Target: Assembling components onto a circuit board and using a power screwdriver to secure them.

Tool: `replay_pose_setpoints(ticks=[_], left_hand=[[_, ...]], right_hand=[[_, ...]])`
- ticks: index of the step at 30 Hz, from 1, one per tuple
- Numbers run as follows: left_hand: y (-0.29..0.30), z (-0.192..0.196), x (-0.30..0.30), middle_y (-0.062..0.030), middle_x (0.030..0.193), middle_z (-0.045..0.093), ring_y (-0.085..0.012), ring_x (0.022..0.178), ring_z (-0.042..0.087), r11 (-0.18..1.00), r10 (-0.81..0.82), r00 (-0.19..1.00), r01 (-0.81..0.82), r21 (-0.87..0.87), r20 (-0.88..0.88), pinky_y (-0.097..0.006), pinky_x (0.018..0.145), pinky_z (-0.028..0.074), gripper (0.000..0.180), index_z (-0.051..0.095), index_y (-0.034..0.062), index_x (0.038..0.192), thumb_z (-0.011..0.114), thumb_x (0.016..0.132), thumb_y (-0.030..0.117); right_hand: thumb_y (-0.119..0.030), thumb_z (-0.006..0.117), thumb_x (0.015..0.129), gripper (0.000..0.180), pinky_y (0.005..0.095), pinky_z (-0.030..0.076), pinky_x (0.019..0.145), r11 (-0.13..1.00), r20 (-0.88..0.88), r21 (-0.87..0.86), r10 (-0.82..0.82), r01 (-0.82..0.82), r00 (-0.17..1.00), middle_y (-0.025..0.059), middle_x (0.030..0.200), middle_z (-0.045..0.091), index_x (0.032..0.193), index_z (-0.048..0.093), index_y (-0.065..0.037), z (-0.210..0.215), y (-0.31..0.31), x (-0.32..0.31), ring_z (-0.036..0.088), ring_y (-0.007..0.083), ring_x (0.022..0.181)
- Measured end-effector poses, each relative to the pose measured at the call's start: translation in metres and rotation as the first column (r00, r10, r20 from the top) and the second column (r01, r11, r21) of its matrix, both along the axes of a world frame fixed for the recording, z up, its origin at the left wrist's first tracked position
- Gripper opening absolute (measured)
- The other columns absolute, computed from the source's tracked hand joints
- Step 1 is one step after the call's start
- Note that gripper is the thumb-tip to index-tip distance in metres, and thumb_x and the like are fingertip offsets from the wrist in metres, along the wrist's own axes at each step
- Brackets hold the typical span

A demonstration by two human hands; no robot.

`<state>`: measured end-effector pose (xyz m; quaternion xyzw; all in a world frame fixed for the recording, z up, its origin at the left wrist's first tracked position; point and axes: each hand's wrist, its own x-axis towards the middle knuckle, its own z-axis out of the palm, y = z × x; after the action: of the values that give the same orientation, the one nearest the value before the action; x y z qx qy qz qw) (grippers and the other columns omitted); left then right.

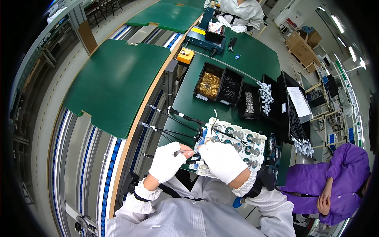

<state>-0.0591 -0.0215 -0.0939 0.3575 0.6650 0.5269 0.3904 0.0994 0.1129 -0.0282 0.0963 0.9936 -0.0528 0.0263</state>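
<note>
Left hand [167, 161]: gloved, fingers pinched shut on a small part at the near left edge of the white board; too small to identify.
Right hand [223, 161]: gloved, resting on the board's near edge, fingers curled down; cannot tell whether it clasped anything.
White board [241, 143]: lay flat on the green desk [260, 59], just ahead of both hands, long axis running left to right, round sockets across it.
Key relation: the pinched part sat between the two hands, nearer the left; the board spread to the right and away.
Black wires [173, 132]: fanned out left of the board, close to the left hand's path.
Bins [229, 89]: row beyond the board, one with brass parts [208, 84], well apart.
Other people: purple sleeve [347, 173] at right; white-gloved worker [239, 14] far ahead.
</note>
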Motion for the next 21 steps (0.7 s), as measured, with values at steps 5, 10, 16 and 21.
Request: replay_pose_setpoints(ticks=[5, 10, 16, 21], left_hand=[[0.002, -0.001, 0.003, -0.0061, 0.081, 0.071, -0.0106, 0.068, 0.063, 1.000, 0.014, 1.000, -0.014, 0.016, 0.024, -0.026, 0.065, 0.050, 0.021, 0.077, -0.0004, 0.099, 0.076, 0.094, 0.020], [0.005, 0.009, 0.007, -0.0062, 0.080, 0.071, -0.0107, 0.068, 0.062, 1.000, -0.020, 0.996, 0.019, -0.015, -0.085, -0.027, 0.064, 0.050, 0.021, 0.078, 0.0022, 0.099, 0.077, 0.093, 0.022], [0.007, 0.007, 0.013, -0.0073, 0.082, 0.073, -0.0130, 0.070, 0.063, 0.998, -0.016, 0.992, 0.024, 0.062, -0.123, -0.027, 0.065, 0.050, 0.019, 0.079, 0.0031, 0.096, 0.077, 0.092, 0.021], [0.003, 0.005, 0.011, -0.0073, 0.083, 0.073, -0.0130, 0.070, 0.064, 0.999, -0.015, 0.994, 0.020, 0.046, -0.110, -0.028, 0.065, 0.051, 0.019, 0.079, 0.0030, 0.097, 0.077, 0.092, 0.022]], right_hand=[[-0.016, 0.066, 0.089, 0.016, 0.0402, 0.055, 0.067, 0.963, -0.188, -0.211, -0.207, 0.167, 0.960, 0.0114, 0.083, 0.064, 0.101, 0.068, -0.006, -0.012, 0.004, 0.011, 0.066, 0.0291, 0.077], [-0.002, 0.070, 0.082, 0.023, 0.0373, 0.057, 0.073, 0.923, -0.303, -0.309, -0.326, 0.231, 0.895, 0.0105, 0.090, 0.072, 0.103, 0.078, -0.008, -0.017, -0.001, 0.020, 0.069, 0.0280, 0.077], [-0.001, 0.068, 0.078, 0.025, 0.0379, 0.056, 0.076, 0.986, -0.313, -0.131, -0.138, 0.101, 0.940, 0.0105, 0.095, 0.071, 0.102, 0.075, -0.007, -0.012, -0.011, 0.015, 0.068, 0.0278, 0.089], [-0.008, 0.067, 0.080, 0.013, 0.0411, 0.054, 0.074, 0.991, -0.232, -0.098, -0.110, 0.090, 0.966, 0.0102, 0.088, 0.067, 0.093, 0.070, -0.006, 0.000, -0.010, 0.005, 0.065, 0.0296, 0.083]])
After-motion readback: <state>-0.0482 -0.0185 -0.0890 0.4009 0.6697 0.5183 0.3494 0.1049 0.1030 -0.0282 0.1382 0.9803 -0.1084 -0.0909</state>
